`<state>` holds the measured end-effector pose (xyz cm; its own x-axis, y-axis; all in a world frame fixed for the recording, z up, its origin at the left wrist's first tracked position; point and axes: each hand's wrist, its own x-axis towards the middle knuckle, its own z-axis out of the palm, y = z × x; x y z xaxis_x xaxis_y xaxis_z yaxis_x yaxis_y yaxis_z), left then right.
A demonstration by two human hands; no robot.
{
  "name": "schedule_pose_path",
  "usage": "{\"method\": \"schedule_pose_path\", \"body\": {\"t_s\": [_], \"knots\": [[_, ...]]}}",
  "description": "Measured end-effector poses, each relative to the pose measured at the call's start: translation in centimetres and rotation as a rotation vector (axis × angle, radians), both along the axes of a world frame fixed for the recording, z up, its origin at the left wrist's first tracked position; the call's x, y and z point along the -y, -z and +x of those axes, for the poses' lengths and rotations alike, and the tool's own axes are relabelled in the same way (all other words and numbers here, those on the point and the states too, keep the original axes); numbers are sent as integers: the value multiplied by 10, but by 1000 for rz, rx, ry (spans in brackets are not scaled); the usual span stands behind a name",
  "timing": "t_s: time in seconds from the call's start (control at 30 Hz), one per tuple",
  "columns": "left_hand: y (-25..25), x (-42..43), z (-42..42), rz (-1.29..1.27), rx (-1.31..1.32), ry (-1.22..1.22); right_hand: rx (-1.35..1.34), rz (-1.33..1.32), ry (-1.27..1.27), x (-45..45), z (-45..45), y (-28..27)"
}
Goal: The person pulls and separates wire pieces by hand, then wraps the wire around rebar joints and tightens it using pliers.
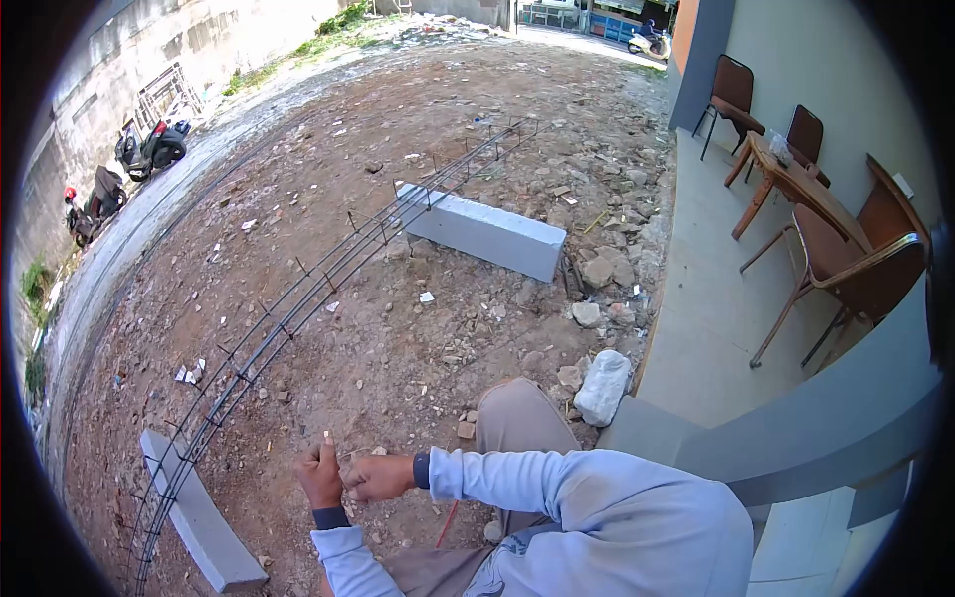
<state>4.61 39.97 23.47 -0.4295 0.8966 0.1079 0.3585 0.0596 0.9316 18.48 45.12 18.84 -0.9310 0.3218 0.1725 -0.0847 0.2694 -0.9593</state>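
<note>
My left hand (319, 476) is raised low in the middle of the view, its fingers curled closed and the thumb up, with a small pale tip at the top. Right beside it, my right hand (378, 478) is closed in a fist, its knuckles toward the left hand. What either hand holds is too small to make out. Beyond them a long cage of thin steel bars (284, 326) with short cross ties runs diagonally over the ground. It rests on a grey block (487, 235) at the far end and another grey block (204, 522) at the lower left.
A white wrapped bundle (603, 388) lies by the porch edge, near broken stones (600, 271). Brown chairs (733, 90) and a wooden table (806, 189) stand on the porch at right. Motorbikes (151, 149) are parked by the left wall. Rubble covers the ground.
</note>
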Motion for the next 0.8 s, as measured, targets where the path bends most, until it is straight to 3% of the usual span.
{"method": "schedule_pose_path", "body": {"t_s": [0.07, 0.1, 0.2, 0.27, 0.33, 0.4, 0.47, 0.53, 0.57, 0.67, 0.77, 0.8], "knots": [[-19, 4, 5, 33, 224, -34, 136, -477, -158, 6, 24, -89], [-26, 3, 9, 46, 338, -49, 113, -504, -126, 6, 27, -105], [-35, -1, 10, 201, 481, -81, -61, -319, 90, 4, 19, -120], [-24, 0, 7, 183, 392, -175, -279, 314, 480, -7, 3, -91], [-18, 3, 1, 190, 242, -253, -128, 424, 661, -11, 8, -87], [-19, 6, 2, 143, 130, -258, 108, 435, 646, -12, 12, -71], [10, 1, -5, 108, 17, -290, 237, 513, 534, -4, 17, -67], [-11, 7, 10, 69, -114, -258, 70, 495, 292, 0, 11, -35], [-10, 9, 10, 71, -113, -225, -11, 479, 181, 2, 9, -24], [-14, 10, 6, 64, 67, -157, 382, -438, -304, -6, 25, -96], [-22, 4, 5, 101, 266, -193, 168, -536, -112, 0, 28, -130], [-22, 3, 5, 125, 325, -221, 124, -393, 15, -1, 25, -129]]}}
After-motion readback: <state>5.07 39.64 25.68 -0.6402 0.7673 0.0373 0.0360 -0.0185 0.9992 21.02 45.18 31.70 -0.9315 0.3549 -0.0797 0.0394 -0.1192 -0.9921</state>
